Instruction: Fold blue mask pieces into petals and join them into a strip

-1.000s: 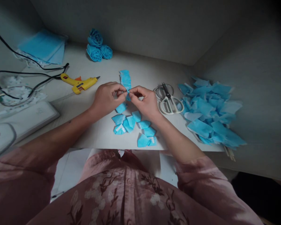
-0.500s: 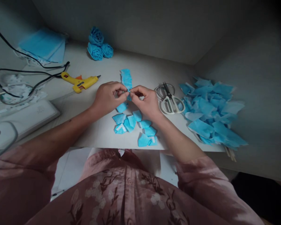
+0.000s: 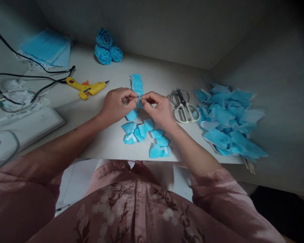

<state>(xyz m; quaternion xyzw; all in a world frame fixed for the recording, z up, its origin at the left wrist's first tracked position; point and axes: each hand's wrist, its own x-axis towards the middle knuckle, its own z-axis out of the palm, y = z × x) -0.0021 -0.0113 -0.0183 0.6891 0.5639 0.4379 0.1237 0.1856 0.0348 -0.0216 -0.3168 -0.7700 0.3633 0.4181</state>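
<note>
My left hand [image 3: 116,104] and my right hand [image 3: 159,109] meet over the middle of the white table [image 3: 108,145]. Both pinch a small blue paper piece [image 3: 139,100] between thumb and fingertips. A blue paper strip [image 3: 136,84] lies just behind the fingers. Several small cut blue pieces [image 3: 144,135] lie on the table below my hands, toward the near edge.
White-handled scissors [image 3: 183,109] lie right of my right hand. A heap of blue paper scraps [image 3: 228,118] fills the right side. A yellow glue gun [image 3: 87,88] with a black cord lies left. Three blue paper roses [image 3: 106,47] and folded blue sheets [image 3: 48,47] sit at the back.
Both hands stay pinched on the small blue piece, with only slight finger shifts. The view has drifted a little.
</note>
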